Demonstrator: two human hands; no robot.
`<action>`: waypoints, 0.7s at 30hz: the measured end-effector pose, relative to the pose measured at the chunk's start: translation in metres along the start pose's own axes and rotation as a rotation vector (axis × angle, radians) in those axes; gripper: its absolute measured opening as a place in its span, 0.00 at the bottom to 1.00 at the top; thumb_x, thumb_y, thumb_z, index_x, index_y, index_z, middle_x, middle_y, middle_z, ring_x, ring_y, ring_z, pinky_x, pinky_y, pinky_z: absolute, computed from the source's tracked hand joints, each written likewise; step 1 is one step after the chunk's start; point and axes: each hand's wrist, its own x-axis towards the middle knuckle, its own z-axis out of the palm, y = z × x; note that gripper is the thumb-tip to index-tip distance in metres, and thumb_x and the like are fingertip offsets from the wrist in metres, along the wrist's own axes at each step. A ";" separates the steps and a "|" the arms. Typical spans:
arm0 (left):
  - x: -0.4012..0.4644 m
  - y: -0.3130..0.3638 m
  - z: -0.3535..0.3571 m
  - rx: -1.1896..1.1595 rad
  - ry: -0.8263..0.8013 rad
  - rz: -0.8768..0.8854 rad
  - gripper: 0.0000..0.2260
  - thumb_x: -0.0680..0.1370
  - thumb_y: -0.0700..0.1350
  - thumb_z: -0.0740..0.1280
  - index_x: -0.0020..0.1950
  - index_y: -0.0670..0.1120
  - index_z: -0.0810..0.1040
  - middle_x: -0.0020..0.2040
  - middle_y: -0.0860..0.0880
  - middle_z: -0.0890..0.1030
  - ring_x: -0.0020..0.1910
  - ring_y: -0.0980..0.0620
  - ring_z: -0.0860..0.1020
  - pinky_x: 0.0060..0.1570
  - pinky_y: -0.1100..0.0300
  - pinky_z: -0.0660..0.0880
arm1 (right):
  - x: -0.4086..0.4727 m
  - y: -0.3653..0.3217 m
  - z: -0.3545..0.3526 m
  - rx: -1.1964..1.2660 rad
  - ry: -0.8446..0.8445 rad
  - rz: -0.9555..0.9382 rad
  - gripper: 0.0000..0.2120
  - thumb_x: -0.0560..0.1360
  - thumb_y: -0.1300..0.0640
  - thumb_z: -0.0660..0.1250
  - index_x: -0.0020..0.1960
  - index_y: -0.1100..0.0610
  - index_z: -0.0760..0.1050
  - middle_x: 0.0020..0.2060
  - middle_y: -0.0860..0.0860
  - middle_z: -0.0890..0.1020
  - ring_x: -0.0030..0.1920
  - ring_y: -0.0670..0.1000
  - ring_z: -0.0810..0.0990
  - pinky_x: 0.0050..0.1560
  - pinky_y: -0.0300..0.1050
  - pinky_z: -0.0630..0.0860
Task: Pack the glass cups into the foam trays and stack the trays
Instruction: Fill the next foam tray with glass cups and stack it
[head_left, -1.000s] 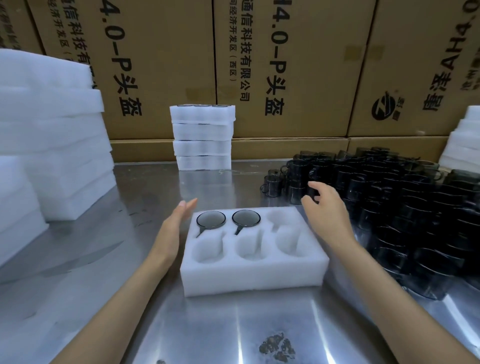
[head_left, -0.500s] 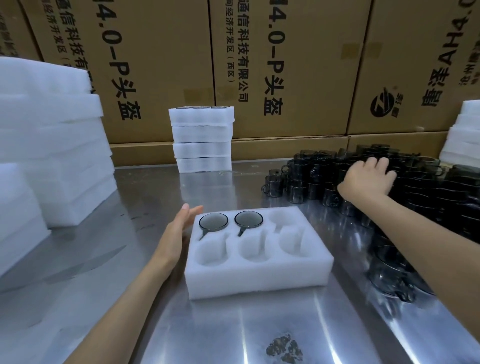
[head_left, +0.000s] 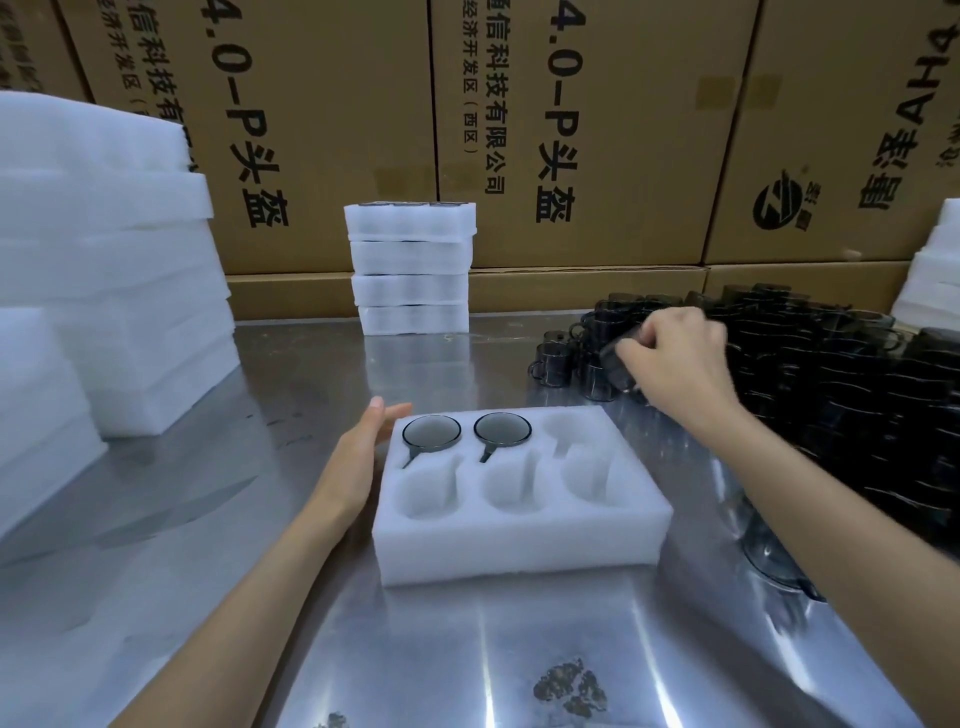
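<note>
The tray (head_left: 519, 525) on the table (head_left: 260, 571) has six pockets; two cups (head_left: 431, 433) fill its far row. The left hand (head_left: 358, 457), fingers straight, presses its side. The right hand (head_left: 675, 364) grips one cup (head_left: 615, 364) above the cup pile (head_left: 831, 374). Four trays are stacked (head_left: 410, 270) behind.

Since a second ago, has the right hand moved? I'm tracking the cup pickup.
Yes. The right hand went from beside the foam tray out to the dark cups, gripping one.
</note>
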 end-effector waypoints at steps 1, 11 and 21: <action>0.000 0.000 0.000 0.001 0.002 0.001 0.19 0.78 0.64 0.51 0.51 0.62 0.80 0.52 0.59 0.83 0.55 0.61 0.79 0.66 0.49 0.69 | -0.008 -0.007 0.003 0.120 -0.046 0.003 0.11 0.75 0.54 0.62 0.35 0.55 0.67 0.44 0.51 0.73 0.48 0.55 0.74 0.42 0.48 0.67; -0.001 0.004 0.002 0.009 -0.015 -0.001 0.20 0.72 0.68 0.53 0.49 0.64 0.81 0.52 0.59 0.83 0.57 0.59 0.79 0.66 0.50 0.69 | -0.036 -0.025 0.040 0.152 -0.101 0.041 0.10 0.72 0.45 0.64 0.38 0.51 0.73 0.42 0.44 0.73 0.48 0.49 0.73 0.33 0.40 0.62; -0.003 0.004 0.002 0.039 -0.044 -0.009 0.23 0.69 0.71 0.54 0.53 0.64 0.80 0.55 0.59 0.82 0.58 0.58 0.78 0.66 0.49 0.69 | -0.038 -0.026 0.048 -0.086 -0.168 -0.093 0.15 0.74 0.39 0.61 0.37 0.49 0.67 0.44 0.46 0.70 0.50 0.50 0.67 0.39 0.45 0.64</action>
